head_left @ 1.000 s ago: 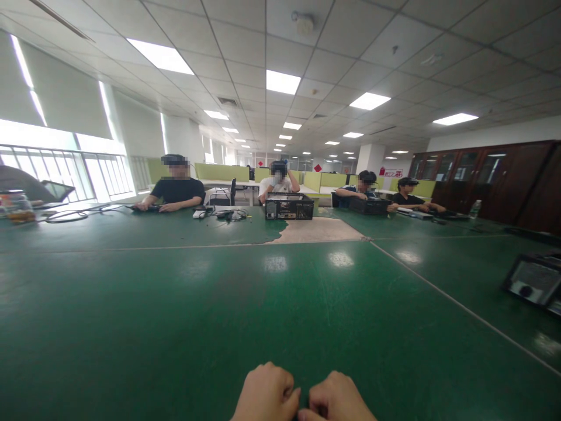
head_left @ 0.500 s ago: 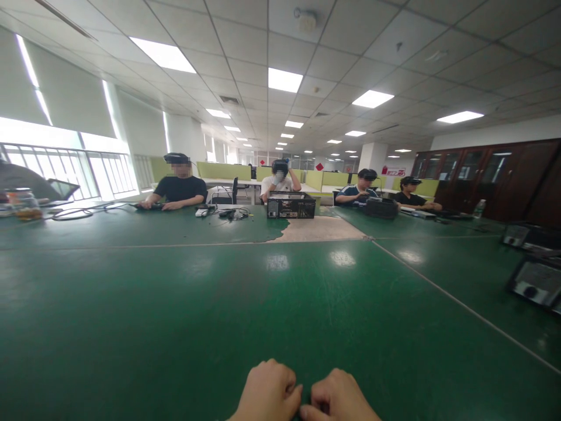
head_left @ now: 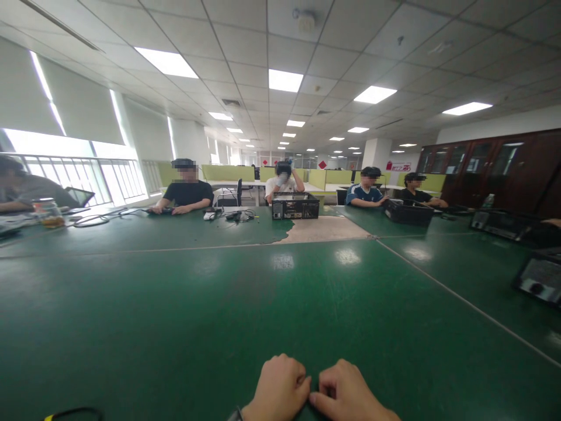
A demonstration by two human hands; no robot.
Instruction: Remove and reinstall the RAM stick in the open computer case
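At the near edge of the green table (head_left: 184,316): left hand (head_left: 280,390) and right hand (head_left: 348,393), both curled into loose fists, knuckles up, thumb sides touching at the middle. Nothing showed between the fingers; whether something small was pinched where the thumbs met could not be told. Table surface about the hands bare, save a dark cable loop (head_left: 72,414) at the lower left edge, well apart from them. Far side: four seated people, an open black computer case (head_left: 295,206) before the middle one, a second case (head_left: 407,211) to the right, cables (head_left: 232,215) between. Step judged: hands at rest, no work engaged. Any next move would call first for uncurling the fingers and a long reach, nothing lying near.
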